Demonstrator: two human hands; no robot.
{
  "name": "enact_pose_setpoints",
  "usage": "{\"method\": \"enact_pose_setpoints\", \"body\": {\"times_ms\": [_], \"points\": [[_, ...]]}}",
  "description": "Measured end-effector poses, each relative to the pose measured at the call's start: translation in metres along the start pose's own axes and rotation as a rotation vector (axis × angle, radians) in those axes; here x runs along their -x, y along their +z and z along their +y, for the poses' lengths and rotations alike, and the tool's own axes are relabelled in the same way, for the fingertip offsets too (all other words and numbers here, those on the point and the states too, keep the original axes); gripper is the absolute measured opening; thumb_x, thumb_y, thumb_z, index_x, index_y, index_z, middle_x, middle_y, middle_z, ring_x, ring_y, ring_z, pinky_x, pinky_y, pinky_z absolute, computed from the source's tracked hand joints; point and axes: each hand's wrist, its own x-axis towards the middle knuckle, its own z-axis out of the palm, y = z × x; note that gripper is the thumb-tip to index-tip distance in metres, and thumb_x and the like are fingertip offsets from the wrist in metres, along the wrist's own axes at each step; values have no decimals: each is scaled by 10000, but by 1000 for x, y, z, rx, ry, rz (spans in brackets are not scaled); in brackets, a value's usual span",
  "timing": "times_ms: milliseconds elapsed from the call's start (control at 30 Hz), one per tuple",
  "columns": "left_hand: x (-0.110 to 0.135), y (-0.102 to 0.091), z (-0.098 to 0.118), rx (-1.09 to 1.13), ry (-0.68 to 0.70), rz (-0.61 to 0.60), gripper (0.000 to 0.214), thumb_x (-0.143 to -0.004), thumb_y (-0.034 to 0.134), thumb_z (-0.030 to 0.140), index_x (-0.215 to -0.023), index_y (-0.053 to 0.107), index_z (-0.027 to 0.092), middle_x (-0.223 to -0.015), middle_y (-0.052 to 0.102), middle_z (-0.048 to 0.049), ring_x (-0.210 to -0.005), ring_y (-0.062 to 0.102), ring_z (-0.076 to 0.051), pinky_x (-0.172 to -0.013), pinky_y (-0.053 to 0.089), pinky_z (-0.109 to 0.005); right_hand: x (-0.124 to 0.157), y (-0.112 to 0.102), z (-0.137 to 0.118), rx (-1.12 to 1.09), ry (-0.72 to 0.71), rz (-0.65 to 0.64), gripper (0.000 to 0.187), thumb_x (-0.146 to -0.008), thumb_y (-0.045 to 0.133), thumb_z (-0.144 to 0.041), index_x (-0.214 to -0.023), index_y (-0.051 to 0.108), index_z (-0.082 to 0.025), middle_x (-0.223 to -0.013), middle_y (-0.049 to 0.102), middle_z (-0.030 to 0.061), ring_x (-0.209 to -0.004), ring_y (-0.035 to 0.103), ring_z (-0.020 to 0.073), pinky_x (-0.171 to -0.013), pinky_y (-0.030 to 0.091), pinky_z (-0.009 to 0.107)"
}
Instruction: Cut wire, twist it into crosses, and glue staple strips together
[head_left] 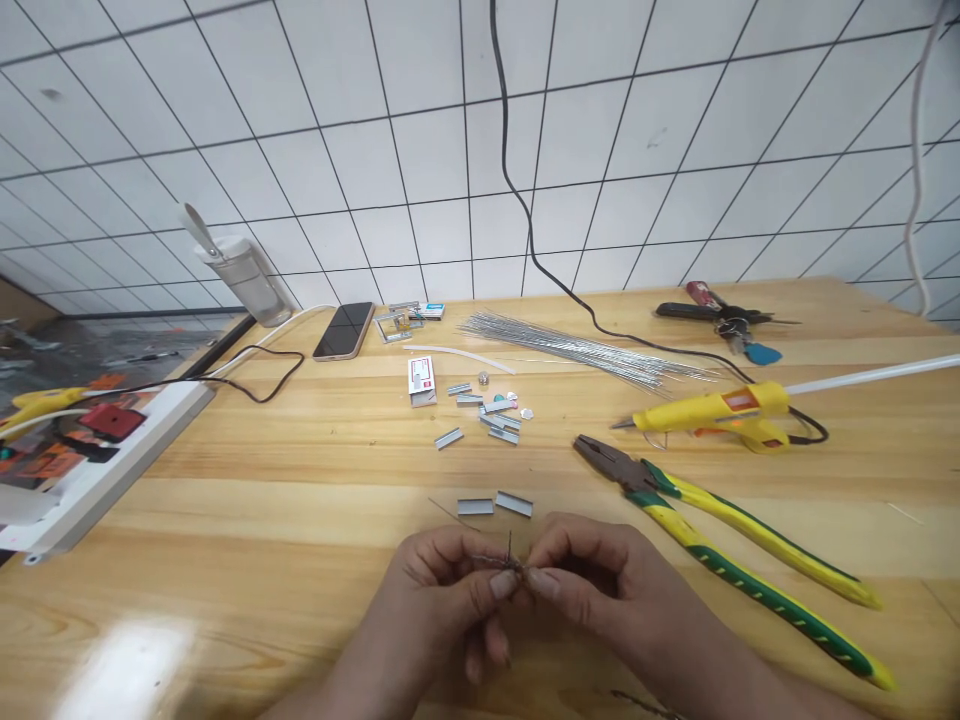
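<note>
Between my two hands is a short piece of dark twisted wire [491,559], with one end sticking up. My left hand [450,590] pinches it between thumb and forefinger. From the other side my right hand [592,580] pinches the same wire, its thumb tip close to the left thumb. Fingers cover much of the wire. Just beyond the hands lie two blocks of staples [475,507], and a thin straight wire [452,513] is beside them. Another dark twisted wire [645,704] shows at the bottom edge, near my right wrist.
Pliers [611,462] with green-yellow handles and a yellow glue gun [720,415] lie to the right. A bundle of thin metal wires [577,350], a staple box [421,380], loose staples [502,422], a phone [343,332] and a bottle [251,280] are further back. A power strip [142,460] is left.
</note>
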Motion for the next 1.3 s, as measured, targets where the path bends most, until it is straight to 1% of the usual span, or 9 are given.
{"method": "enact_pose_setpoints", "body": {"times_ms": [233,467,633,700,833,933,1133,1200,1300], "points": [[-1,-1,1,-7,4,-7,204,-640,760,282,-668,639,119,-615,677,-17,-353,514,-41,-314,369,-113,-1,-1,-1,-31,-34,-32,329,-777,546,-451,-618,559,-164,-565,450,-28,-562,400,114,-519,329,239],[-1,1,2,-51,-14,-4,206,-668,738,281,-612,626,117,-507,635,9,-292,435,-17,-293,322,-105,-1,0,2,-46,22,-35,245,-757,588,-384,-649,556,-168,-632,518,-8,-642,465,140,-587,367,260],[0,1,2,-44,-15,-12,223,-651,748,295,-589,624,120,-492,629,8,-303,435,-25,-297,321,-114,-1,0,0,-19,2,-27,203,-755,584,-343,-650,558,-172,-635,536,-3,-645,492,148,-598,385,273],[0,-1,1,-40,-22,-8,225,-646,751,302,-595,630,120,-513,642,-1,-313,445,-29,-302,329,-122,1,1,0,47,-76,7,187,-777,560,-304,-639,555,-178,-644,539,1,-651,509,151,-608,400,279],[0,-2,-2,-36,-44,-19,249,-621,764,337,-602,632,126,-456,619,6,-293,438,-39,-293,319,-129,4,1,3,232,-323,59,180,-829,499,-225,-665,559,-185,-688,540,12,-646,523,140,-583,410,255],[1,-1,-2,-37,-7,-9,244,-625,762,335,-597,628,133,-411,585,28,-292,426,-32,-296,309,-116,6,-1,5,394,-389,42,203,-866,459,-219,-682,539,-188,-636,522,-7,-573,491,112,-519,373,221],[2,2,1,-50,-4,12,265,-599,776,351,-579,626,133,-351,530,51,-273,399,-26,-289,292,-112,9,-5,5,709,-572,40,225,-862,402,-164,-650,475,-190,-593,507,-6,-550,445,118,-512,304,238],[1,2,0,-47,-9,27,278,-574,788,360,-583,629,132,-373,552,47,-266,394,-22,-284,285,-116,9,-3,2,666,-499,33,259,-865,400,-209,-611,448,-194,-562,478,-16,-525,422,115,-508,290,241],[1,1,-5,-52,-12,53,296,-542,804,360,-568,626,125,-468,629,8,-282,427,-23,-287,282,-120,7,-1,-2,325,-154,-81,295,-837,417,-321,-570,436,-197,-530,417,-32,-509,386,110,-496,283,235]]}}
